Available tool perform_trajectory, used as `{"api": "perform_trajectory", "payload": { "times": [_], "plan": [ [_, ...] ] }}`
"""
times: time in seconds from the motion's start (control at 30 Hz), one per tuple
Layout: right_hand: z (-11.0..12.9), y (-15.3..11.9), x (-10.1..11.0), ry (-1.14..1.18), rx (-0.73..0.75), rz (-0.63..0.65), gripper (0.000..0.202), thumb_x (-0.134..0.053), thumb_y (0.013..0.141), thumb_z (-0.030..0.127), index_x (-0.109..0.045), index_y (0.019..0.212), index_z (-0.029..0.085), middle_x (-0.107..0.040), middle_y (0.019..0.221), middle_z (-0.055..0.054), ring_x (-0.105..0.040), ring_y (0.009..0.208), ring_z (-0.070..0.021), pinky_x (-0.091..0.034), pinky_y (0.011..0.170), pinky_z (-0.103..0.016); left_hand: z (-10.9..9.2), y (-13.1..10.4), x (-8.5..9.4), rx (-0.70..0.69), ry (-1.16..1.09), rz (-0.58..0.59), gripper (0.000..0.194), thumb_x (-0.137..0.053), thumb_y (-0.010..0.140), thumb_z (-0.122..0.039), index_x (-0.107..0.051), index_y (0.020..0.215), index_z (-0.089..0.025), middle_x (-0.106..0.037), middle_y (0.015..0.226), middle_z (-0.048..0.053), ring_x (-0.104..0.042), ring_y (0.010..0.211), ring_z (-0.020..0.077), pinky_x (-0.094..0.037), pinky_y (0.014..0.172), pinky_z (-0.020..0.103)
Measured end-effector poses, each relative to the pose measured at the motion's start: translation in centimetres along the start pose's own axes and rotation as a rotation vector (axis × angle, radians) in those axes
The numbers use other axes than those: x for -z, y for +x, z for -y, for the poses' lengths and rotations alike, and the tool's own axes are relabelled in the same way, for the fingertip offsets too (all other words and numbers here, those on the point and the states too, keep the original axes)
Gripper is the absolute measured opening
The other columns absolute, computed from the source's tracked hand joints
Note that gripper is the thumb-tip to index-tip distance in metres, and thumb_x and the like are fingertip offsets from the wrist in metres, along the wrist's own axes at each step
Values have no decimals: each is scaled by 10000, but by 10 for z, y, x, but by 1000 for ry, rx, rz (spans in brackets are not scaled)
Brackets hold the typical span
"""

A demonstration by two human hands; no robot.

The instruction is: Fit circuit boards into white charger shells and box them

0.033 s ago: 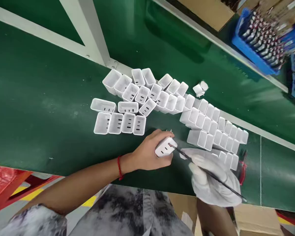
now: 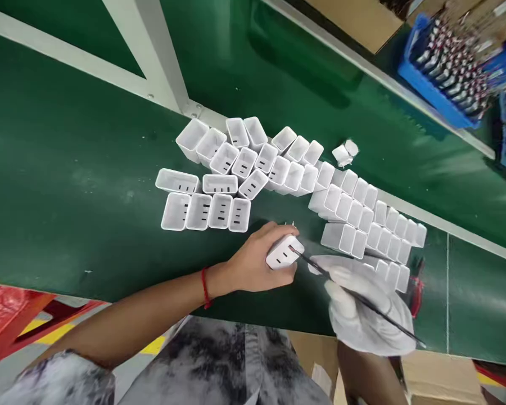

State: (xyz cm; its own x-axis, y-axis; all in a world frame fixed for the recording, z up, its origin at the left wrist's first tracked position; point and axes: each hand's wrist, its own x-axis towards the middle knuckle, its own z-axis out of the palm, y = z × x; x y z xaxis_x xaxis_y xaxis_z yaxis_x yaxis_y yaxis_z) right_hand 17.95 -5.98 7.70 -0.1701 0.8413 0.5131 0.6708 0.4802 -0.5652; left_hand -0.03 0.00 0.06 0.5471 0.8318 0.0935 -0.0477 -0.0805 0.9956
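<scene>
My left hand point(image 2: 259, 259) is bare and wraps around a white plastic charger case point(image 2: 283, 253), its slotted end facing up. In my gloved right hand point(image 2: 362, 304) is a long thin dark tool point(image 2: 369, 306), held like a pen; I cannot make out its exact kind. The tool's tip touches the case at the upper slot. Left of and above my hands stand several open white cases point(image 2: 222, 211) with slots in their floors. More white cases point(image 2: 346, 239) lie in packed rows just beyond my right hand.
All this lies on a green bench top point(image 2: 88, 185). Small white pieces point(image 2: 344, 153) sit behind the rows. A red-handled tool point(image 2: 416, 295) lies right of my glove. A metal post point(image 2: 156, 56) rises at the back. A blue bin point(image 2: 442, 73) of wired parts stands at the upper right.
</scene>
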Motion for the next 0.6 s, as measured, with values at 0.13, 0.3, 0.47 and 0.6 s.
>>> {"api": "perform_trajectory", "payload": {
  "times": [0.13,0.3,0.47,0.6],
  "plan": [
    [0,-1,1,-53,0,38,433,-707,843,99,-651,1243,254,-768,1086,-36,-761,873,-194,-645,725,-296,-3,1,1,24,1,-1,512,-677,739,-171,-563,1236,-119,-554,944,50,-567,866,199,-480,753,304],
    [4,-4,4,-45,-15,-19,430,-688,851,94,-647,1245,264,-763,1076,-42,-759,935,-235,-656,756,-345,-4,2,2,33,-4,-2,500,-679,740,-182,-560,1225,-155,-561,939,42,-586,893,205,-498,791,314],
    [4,-5,8,46,-89,42,397,-661,874,105,-651,1241,257,-754,1099,-53,-755,964,-246,-660,777,-371,-2,1,2,46,-2,2,505,-683,738,-197,-561,1226,-155,-555,946,46,-588,861,197,-507,770,313],
    [-1,-7,0,-48,11,13,431,-710,825,81,-658,1227,227,-768,1074,-45,-766,888,-207,-651,764,-299,-4,2,3,33,7,-2,500,-679,740,-196,-557,1224,-175,-576,969,53,-589,887,204,-513,800,323]
  ]
}}
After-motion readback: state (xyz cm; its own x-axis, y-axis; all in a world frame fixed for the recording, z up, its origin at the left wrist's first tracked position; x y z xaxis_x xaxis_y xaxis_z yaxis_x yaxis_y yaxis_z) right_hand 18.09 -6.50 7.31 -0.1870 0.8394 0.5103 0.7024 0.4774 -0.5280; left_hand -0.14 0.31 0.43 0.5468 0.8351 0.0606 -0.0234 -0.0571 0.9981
